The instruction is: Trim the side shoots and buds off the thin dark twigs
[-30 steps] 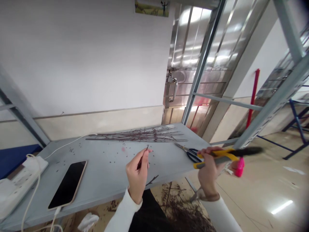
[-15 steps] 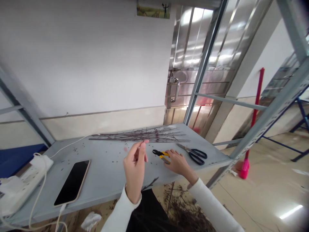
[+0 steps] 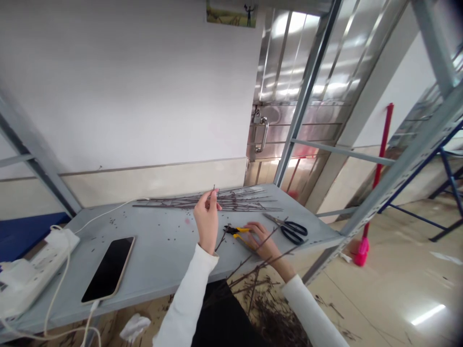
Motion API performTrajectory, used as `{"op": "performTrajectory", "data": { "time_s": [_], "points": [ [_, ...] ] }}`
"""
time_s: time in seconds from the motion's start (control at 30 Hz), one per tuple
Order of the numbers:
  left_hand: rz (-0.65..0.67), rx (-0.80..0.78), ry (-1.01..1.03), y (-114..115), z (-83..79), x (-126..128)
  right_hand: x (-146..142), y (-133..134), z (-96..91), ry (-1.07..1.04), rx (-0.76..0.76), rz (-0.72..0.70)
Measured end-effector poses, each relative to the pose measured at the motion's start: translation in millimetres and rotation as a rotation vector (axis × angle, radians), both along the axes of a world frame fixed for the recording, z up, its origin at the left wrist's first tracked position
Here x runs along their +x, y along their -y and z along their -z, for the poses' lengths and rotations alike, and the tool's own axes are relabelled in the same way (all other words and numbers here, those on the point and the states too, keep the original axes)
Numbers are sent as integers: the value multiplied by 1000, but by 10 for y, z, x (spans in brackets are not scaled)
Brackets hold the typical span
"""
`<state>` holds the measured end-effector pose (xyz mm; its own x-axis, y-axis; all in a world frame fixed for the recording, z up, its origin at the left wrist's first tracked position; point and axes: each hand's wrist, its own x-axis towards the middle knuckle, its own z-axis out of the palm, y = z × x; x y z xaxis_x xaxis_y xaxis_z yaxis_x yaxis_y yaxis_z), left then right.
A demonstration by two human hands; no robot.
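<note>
- In the head view, my only one, I judge the step in hand to be handling a single twig [image 3: 214, 187]: its tip pokes up from the pinched thumb and fingers of my left hand [image 3: 206, 222], raised in front of the bundle of twigs [image 3: 238, 201].
- My right hand [image 3: 265, 245] has its fingers on the yellow handles of the pliers [image 3: 241, 230], which lie on the table [image 3: 152, 262]; I cannot tell how firmly it grips.
- As I judge it, using the pliers next would call for wrapping the handles fully and holding the twig steady.
- Blurred branches [image 3: 259, 266] cross in front of my right wrist and might snag; I can't tell whether they join the pinched twig.
- Scissors [image 3: 284, 224] lie just beyond the right hand, near the pliers.
- A phone [image 3: 108, 270] and a power strip [image 3: 38, 284] sit leftward, well apart from both hands.
</note>
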<state>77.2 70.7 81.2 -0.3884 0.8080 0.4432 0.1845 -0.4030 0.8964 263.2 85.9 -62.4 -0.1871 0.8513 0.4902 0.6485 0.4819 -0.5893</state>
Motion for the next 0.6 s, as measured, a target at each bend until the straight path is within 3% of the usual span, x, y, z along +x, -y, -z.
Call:
{"op": "performTrajectory", "data": {
  "time_s": [0.1, 0.2, 0.27, 0.33, 0.4, 0.5, 0.6],
  "points": [
    [62, -28, 136, -44, 40, -26, 112, 414, 138, -233, -10, 73],
    [233, -120, 366, -83, 78, -69, 34, 906, 449, -901, -257, 64],
    [317, -154, 486, -98, 92, -101, -154, 1179, 693, -1093, -391, 147],
    [343, -159, 542, -93, 89, -132, -412, 1367, 891, -1099, -554, 248],
    [347, -159, 562, -66, 69, -158, -682, 1461, 996, -1078, -709, 230],
    [353, -161, 587, 6, 18, -190, -1013, 1448, 984, -1075, -832, 82],
    [352, -150, 600, 88, -30, -219, -1217, 1348, 887, -1098, -801, -20]
  ]
}}
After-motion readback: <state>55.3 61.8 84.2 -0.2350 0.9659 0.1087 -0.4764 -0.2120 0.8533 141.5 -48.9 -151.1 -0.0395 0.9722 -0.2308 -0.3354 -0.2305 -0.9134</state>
